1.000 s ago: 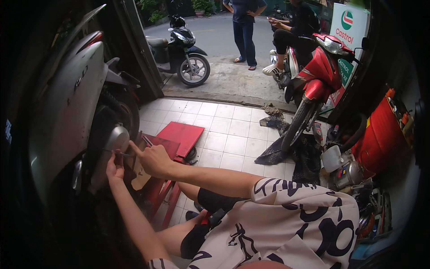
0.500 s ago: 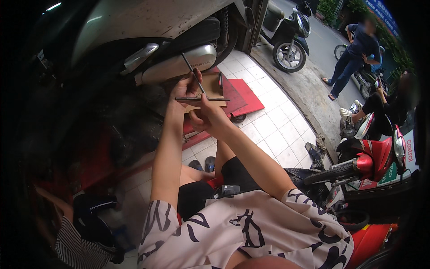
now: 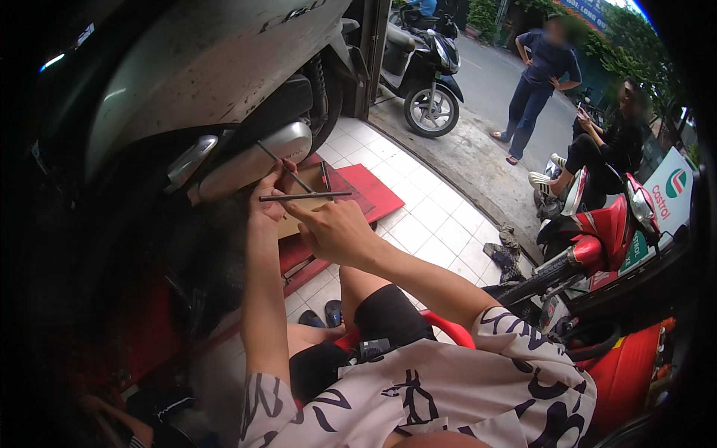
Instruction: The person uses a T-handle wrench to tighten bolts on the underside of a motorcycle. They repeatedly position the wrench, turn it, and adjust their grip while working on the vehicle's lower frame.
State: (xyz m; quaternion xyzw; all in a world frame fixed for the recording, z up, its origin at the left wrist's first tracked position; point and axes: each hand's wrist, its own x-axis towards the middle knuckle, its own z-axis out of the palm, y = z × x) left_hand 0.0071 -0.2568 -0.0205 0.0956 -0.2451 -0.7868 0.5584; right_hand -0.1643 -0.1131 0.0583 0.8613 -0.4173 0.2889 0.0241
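A dark metal T-handle wrench [image 3: 299, 181] slants toward the silver engine cover [image 3: 261, 154] of a raised pale motor scooter [image 3: 202, 60]. My left hand [image 3: 269, 196] is closed round its shaft, just beyond the crossbar. My right hand [image 3: 340, 230] is at the near side of the crossbar, its index finger stretched out to the left along it and the thumb below. It seems to touch the bar without wrapping round it. The shaft's far tip meets the side of the engine cover; what it seats on is too small to make out.
Under the scooter, a brown tray [image 3: 293, 224] lies on a red lift platform [image 3: 373, 187]. White floor tiles [image 3: 429, 216] surround it. A red motorbike [image 3: 612, 231] stands at right. Beyond the doorway are a parked scooter [image 3: 429, 82], a standing person [image 3: 541, 82] and a seated person [image 3: 612, 142].
The view has shifted, so the scene sits lower and further left. My right hand has turned at the crossbar, its index finger now stretched out. My left hand stays on the shaft.
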